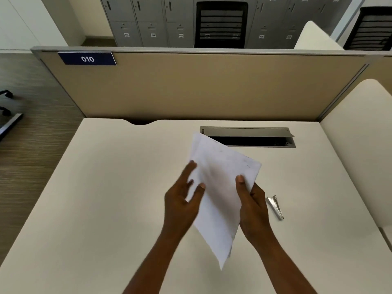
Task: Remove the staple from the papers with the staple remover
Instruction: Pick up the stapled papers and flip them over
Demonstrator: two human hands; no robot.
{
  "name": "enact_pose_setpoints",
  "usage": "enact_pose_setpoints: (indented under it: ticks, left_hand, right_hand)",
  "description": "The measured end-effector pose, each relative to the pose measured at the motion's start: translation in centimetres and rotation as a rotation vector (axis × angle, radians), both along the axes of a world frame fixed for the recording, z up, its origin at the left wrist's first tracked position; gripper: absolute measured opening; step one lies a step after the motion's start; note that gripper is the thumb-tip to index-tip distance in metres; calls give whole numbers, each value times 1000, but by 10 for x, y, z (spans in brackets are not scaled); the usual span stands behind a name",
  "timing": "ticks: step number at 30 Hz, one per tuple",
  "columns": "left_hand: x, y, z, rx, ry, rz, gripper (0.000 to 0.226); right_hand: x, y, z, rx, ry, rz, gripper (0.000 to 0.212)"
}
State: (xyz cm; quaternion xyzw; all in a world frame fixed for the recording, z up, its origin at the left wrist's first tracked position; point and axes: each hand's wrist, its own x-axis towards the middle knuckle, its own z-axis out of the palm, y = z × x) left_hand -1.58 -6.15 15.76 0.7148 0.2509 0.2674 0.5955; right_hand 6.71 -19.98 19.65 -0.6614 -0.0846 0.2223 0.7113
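A white sheaf of papers point(218, 187) is held tilted above the middle of the desk. My right hand point(253, 209) grips its right edge, thumb on top. My left hand point(182, 200) is at the left edge with fingers spread, blurred, touching or just beside the sheets. The staple itself is too small to make out. A silver metal staple remover point(275, 206) lies on the desk just right of my right hand, untouched.
The cream desk point(106, 209) has an open grey cable tray point(248, 137) at the back, behind the papers. A beige partition point(191, 88) with a "010" label closes the far side, and a white side panel point(360, 134) stands on the right.
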Motion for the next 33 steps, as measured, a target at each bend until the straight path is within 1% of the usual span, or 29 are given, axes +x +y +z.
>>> enact_pose_setpoints:
  ticks: [1,3,4,5,6,7,9,10,14,16,18,21,23,26,28,30,33]
  left_hand:
    - [2,11,-6,-21,66,10,70]
    - [3,32,-19,-158,149,-41,89]
    - [3,40,-24,-237,155,-75,94]
    - [3,46,-29,-309,152,-113,94]
    - [2,51,-32,-360,145,-159,86]
    - [1,55,-35,-385,142,-206,72]
    - [-1,59,-38,-388,173,-257,41]
    - [-3,60,-41,-382,193,-256,34]
    - [-8,63,-54,-335,270,-199,26]
    - [-9,64,-62,-309,301,-176,25]
    - [-9,64,-71,-269,328,-172,25]
    - [-8,66,-84,-174,364,-154,24]
    - [-4,68,-95,-90,410,-143,23]
    - [5,70,-117,42,528,-126,25]
    - [9,69,-138,92,634,-167,30]
    - [11,66,-159,123,741,-246,37]
    - [8,60,-177,157,802,-313,44]
  right_hand:
    - [3,-2,-1,15,36,0,29]
    - [9,-6,-2,74,125,-1,30]
    - [12,-9,-2,102,163,-1,30]
    - [15,-11,-1,126,199,-2,29]
    - [17,-14,-1,148,232,-3,29]
    - [21,-16,-2,167,262,-5,28]
    - [27,-19,-5,184,303,-18,25]
    - [30,-20,-9,188,317,-34,24]
    - [43,-21,-41,183,344,-99,28]
    - [45,-25,-64,170,341,-82,30]
    - [43,-32,-88,109,333,-54,32]
    - [36,-42,-120,-34,321,-24,35]
    - [33,-44,-139,-109,341,-46,33]
    - [29,-41,-169,-202,395,-133,28]
    - [26,-40,-192,-282,417,-178,25]
    - [25,-41,-216,-425,399,-205,20]
    - [22,-40,-239,-615,354,-203,10]
